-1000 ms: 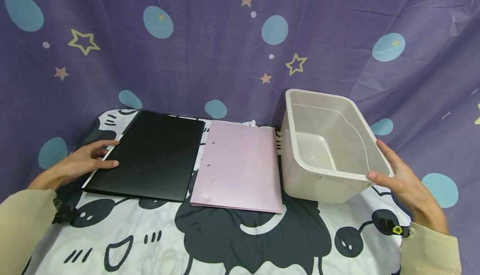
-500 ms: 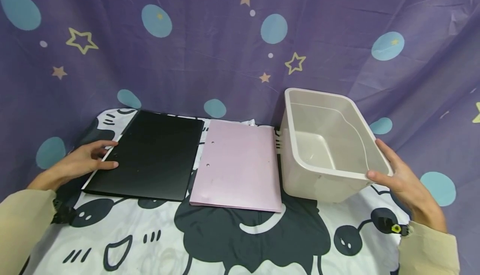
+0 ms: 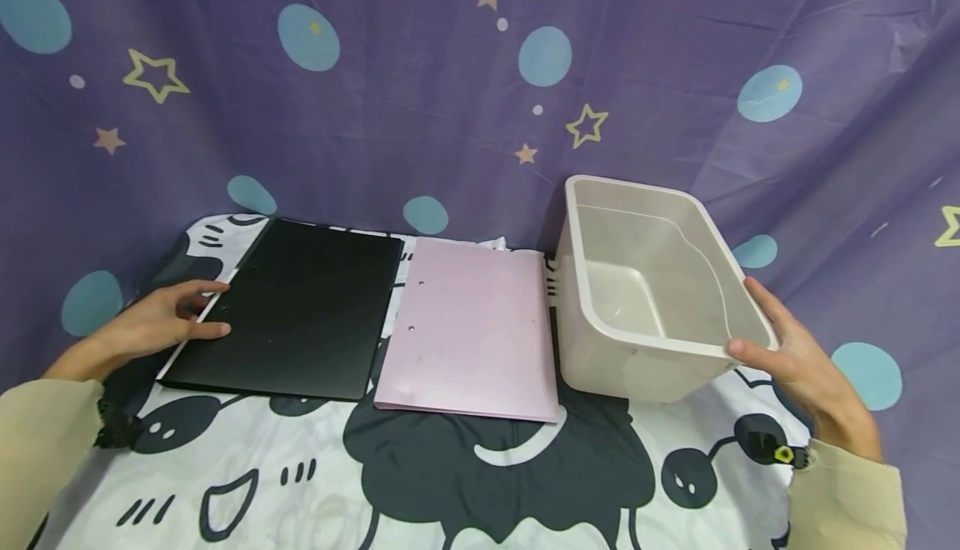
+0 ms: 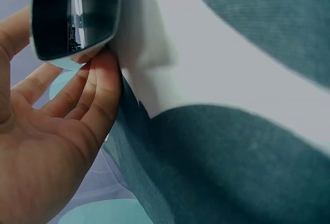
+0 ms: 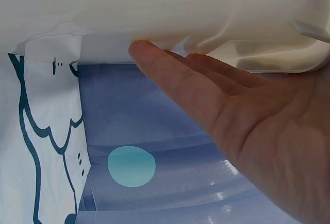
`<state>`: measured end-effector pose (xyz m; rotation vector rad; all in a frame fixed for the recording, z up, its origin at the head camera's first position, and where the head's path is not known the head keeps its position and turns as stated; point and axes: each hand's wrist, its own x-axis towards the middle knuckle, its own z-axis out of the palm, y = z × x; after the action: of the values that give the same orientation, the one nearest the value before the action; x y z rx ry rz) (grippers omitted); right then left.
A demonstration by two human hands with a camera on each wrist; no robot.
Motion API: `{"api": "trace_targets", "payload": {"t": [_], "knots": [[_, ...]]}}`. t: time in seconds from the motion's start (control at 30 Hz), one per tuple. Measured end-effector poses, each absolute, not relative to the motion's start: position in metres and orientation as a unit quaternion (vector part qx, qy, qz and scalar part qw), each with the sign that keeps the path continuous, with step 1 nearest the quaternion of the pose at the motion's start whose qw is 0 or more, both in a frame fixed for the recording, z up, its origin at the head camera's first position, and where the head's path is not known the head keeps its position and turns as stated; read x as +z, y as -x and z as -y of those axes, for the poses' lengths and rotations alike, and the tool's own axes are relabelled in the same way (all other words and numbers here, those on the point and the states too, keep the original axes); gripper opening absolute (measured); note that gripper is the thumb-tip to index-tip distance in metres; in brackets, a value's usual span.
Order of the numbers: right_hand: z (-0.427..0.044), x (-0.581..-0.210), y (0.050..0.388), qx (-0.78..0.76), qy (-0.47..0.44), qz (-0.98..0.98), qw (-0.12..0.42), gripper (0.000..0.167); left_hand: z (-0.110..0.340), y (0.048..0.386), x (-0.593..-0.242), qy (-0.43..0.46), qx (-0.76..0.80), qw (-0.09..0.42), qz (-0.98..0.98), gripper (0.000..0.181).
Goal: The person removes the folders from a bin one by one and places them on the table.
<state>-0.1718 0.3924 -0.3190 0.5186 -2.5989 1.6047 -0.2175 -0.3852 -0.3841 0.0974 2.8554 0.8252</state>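
Observation:
A black ring binder [image 3: 300, 317] lies flat at the left of the cloth, its white-edged spine facing left. My left hand [image 3: 161, 321] rests at that spine, thumb and index finger on the cover; in the left wrist view the other fingers of the left hand [image 4: 56, 116] lie loosely against the spine end [image 4: 77, 18]. A pale pink folder [image 3: 472, 333] lies flat beside the binder. To its right stands an empty off-white plastic bin [image 3: 622, 358]. My right hand [image 3: 810, 367] touches the bin's front right corner, thumb on the rim; in the right wrist view its fingers [image 5: 180, 85] lie straight along the wall.
A white and dark patterned cloth [image 3: 262, 467] covers the table. Behind it hangs a purple curtain [image 3: 435, 100] with stars and blue ovals, close to the back edges of the folders and bin.
The whole head view has shifted slightly, so everything sits a little further left. Both hands keep their places on the binder and the bin.

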Motion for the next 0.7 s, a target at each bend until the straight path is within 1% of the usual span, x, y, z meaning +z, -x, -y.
{"api": "trace_targets", "payload": {"t": [0.2, 0.33, 0.7], "knots": [[-0.3918, -0.3165, 0.1699, 0.476, -0.147, 0.866, 0.030, 0.090, 0.3847, 0.2178, -0.3833, -0.032, 0.274, 0.089, -0.957, 0.092], [-0.3918, -0.3160, 0.1682, 0.478, -0.140, 0.867, 0.030, 0.091, 0.3848, 0.2183, -0.3831, -0.036, 0.278, 0.088, -0.956, 0.091], [-0.3915, -0.3165, 0.1697, 0.471, -0.147, 0.869, 0.035, 0.090, 0.3861, 0.2149, -0.3846, -0.045, 0.293, 0.071, -0.952, 0.081]]}}
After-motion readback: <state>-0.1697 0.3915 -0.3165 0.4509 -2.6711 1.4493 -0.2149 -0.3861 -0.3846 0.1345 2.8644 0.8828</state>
